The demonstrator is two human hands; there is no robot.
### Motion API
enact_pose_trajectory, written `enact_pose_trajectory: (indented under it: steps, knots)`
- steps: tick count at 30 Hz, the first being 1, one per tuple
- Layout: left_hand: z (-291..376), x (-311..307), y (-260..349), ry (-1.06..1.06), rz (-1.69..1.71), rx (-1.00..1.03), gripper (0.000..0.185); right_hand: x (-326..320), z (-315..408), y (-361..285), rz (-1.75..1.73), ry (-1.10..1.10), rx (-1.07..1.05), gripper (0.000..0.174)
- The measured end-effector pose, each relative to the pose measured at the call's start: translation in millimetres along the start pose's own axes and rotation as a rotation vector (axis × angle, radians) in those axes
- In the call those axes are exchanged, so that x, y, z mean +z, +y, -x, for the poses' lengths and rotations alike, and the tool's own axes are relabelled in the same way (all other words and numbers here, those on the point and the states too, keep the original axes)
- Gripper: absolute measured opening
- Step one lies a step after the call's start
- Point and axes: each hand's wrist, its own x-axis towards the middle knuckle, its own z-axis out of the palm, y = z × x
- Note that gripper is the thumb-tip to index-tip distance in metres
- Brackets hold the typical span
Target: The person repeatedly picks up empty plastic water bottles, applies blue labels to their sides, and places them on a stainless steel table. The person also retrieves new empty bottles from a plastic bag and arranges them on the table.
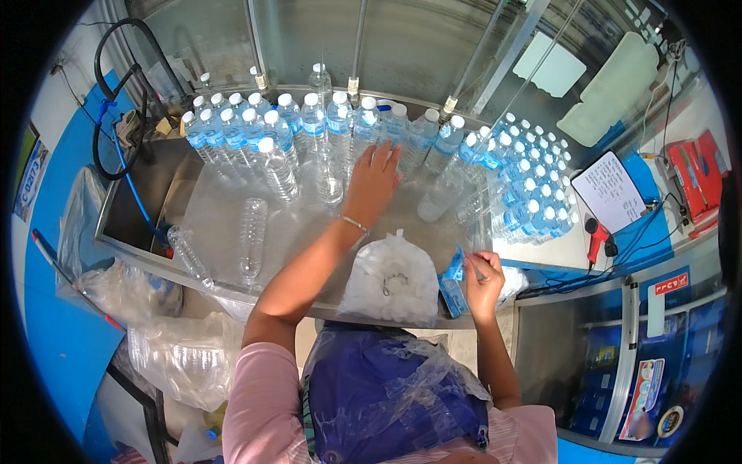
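My left hand (371, 182) reaches over the metal counter with its fingers spread, just in front of a capped bottle (396, 123) with a blue label. Whether the fingertips touch that bottle is unclear. Between the thumb and fingers of my right hand (484, 281) is a blue plastic label (456, 265). Below it, at the counter's front edge, lies a stack of blue labels (454, 296). A clear bag of white caps (397, 278) sits between my forearms. Near my left hand stands an uncapped clear bottle (330, 180); left of it is a capped, unlabelled bottle (281, 174).
Rows of capped, labelled bottles (232, 130) line the counter's back. More bottles (530, 185) crowd the right side. Two empty bottles (253, 238) (190, 255) lie near the front left. A sink (156, 194) is at left; a red heat gun (597, 240) and a whiteboard (608, 191) are at right.
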Motion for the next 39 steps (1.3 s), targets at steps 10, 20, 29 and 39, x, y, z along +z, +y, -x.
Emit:
enact_pose_trajectory:
  steps: [10,20,29,39]
  knots:
    - [83.6,-17.8,37.4,-0.452,1.636,-0.786,0.036,90.7,-38.1,-66.1,-0.323,-0.131,0.059,0.025]
    - [59.1,-31.3,3.8,-0.076,0.713,-0.544,0.066,100.2,-98.2,-44.7,-0.451,-0.253,0.270,0.011]
    - [6.5,10.6,-19.7,0.004,0.650,-0.328,0.076,117.9,-173.2,-103.7,0.387,-0.576,-0.490,0.017]
    - [36.9,52.6,-20.5,0.130,0.596,-0.460,0.071,141.8,-161.2,-71.8,-0.115,-0.419,-0.489,0.034]
